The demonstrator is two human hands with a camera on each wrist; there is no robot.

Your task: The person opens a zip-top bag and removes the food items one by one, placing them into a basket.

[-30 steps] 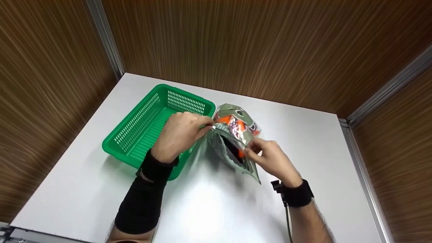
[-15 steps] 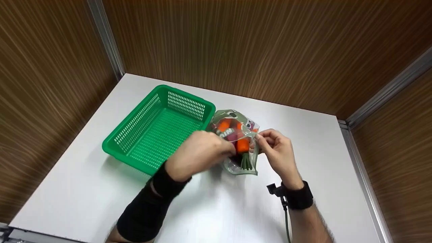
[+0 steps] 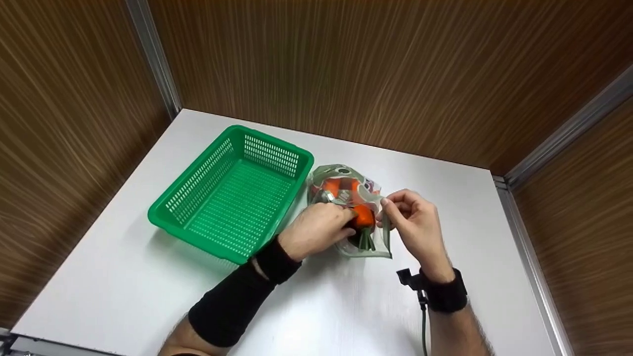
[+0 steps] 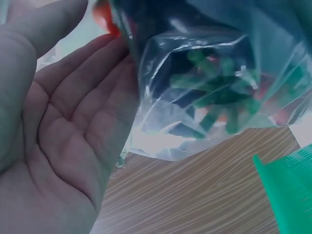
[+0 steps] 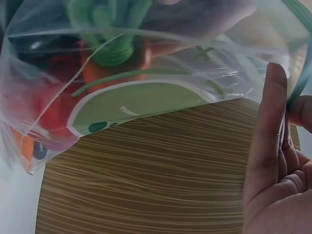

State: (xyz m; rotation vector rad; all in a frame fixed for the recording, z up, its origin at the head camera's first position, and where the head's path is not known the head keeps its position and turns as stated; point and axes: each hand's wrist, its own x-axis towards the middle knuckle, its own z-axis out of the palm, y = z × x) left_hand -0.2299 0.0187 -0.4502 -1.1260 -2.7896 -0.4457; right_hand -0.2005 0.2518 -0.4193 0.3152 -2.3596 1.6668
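Observation:
A clear zip bag (image 3: 342,171) with green print lies beside the basket, its mouth toward me. Inside it are orange, red and dark things, partly hidden by print and glare. At the mouth shows a carrot (image 3: 365,216) with green stalks. My left hand (image 3: 319,225) reaches into the mouth, index finger at the carrot; the left wrist view shows its fingers extended, thumb apart. With thumb and fingers, my right hand (image 3: 414,222) pinches the bag's right edge. In the right wrist view, the bag (image 5: 146,105) hangs left of that hand.
A green slotted basket (image 3: 237,198) stands left of the bag, close to it. The white table (image 3: 316,316) is bounded by wood-grain panels (image 3: 326,74) at the back and sides. A cable (image 3: 424,321) runs from the right wristband.
My left hand has let go of the bag's left edge and gone into its mouth. The right hand has drawn the edge rightward, and the carrot has come into sight.

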